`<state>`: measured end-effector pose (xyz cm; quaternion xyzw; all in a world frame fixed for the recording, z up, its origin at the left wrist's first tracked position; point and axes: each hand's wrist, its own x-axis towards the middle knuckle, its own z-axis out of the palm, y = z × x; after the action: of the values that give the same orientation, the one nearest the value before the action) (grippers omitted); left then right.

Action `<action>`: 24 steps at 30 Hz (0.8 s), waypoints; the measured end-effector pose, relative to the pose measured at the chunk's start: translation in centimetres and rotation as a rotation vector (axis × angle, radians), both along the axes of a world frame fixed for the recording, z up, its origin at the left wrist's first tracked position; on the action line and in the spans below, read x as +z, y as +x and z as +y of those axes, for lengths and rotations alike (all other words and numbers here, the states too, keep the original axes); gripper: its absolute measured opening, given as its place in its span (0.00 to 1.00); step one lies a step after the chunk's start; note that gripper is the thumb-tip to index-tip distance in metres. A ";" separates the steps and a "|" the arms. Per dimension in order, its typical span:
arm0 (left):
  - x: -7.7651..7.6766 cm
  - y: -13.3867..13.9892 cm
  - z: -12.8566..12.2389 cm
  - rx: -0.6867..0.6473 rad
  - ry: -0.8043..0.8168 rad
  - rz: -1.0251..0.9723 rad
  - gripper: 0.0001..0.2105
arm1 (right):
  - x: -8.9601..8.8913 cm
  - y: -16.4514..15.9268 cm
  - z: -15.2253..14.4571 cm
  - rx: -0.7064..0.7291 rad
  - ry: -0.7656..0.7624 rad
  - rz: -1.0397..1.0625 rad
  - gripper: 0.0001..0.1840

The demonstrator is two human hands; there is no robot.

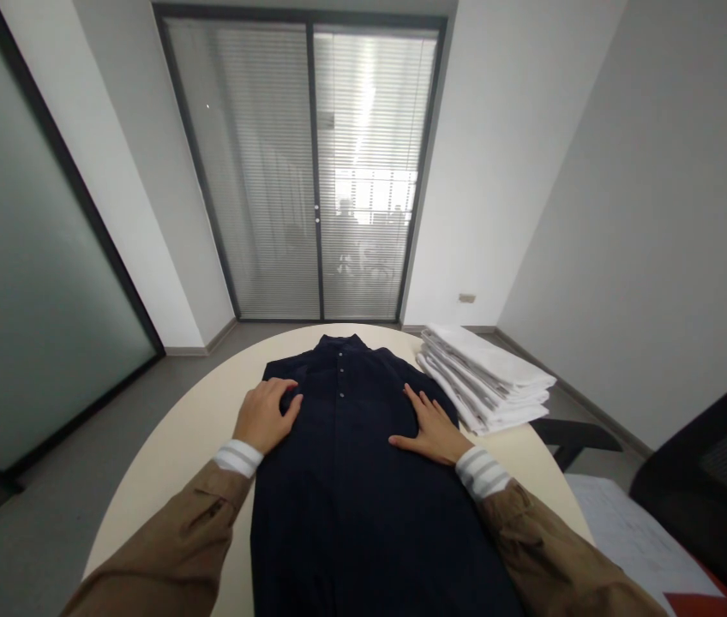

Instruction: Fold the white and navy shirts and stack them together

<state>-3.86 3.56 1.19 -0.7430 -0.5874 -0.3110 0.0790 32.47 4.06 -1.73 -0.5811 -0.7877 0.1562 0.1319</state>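
Note:
A dark navy button-up shirt (363, 480) lies front side up on the round table, its collar at the far end and its lower part running out of view toward me. Small pale buttons show below the collar. At the shirt's left edge is my left hand (268, 413), fingers curved and thumb apart from them, with no cloth visibly pinched. My right hand (431, 427) rests on the right side of the shirt, fingers spread and thumb pointing inward. No sleeves are seen stretched out to the sides.
A stack of folded white cloth (485, 377) sits on the right of the cream round table (164, 480). Beyond the table's right edge stand a black chair (723, 463) and white paper sheets (633, 523). A glass door with blinds (318, 171) is at the back.

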 end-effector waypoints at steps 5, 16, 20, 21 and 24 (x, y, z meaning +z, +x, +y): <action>-2.0 2.3 -1.2 -0.095 -0.201 0.162 0.22 | 0.5 -0.3 0.4 0.022 -0.024 -0.019 0.63; -4.8 -6.5 2.8 -0.152 -0.448 0.137 0.38 | 0.1 0.8 1.6 0.036 -0.034 0.061 0.39; -5.4 -9.1 3.6 -0.076 -0.411 0.091 0.37 | -0.2 1.5 2.2 0.094 0.014 0.061 0.36; -5.6 -9.4 3.6 -0.042 -0.386 0.071 0.36 | -0.2 1.7 2.4 0.112 0.024 0.054 0.36; -6.3 -9.9 3.8 0.096 -0.286 -0.041 0.35 | -0.4 2.3 2.9 0.158 0.052 0.060 0.35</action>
<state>-13.80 7.31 -5.07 -0.7113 -0.6619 -0.2350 -0.0251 34.72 6.94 -2.08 -0.5086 -0.8305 0.1631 0.1579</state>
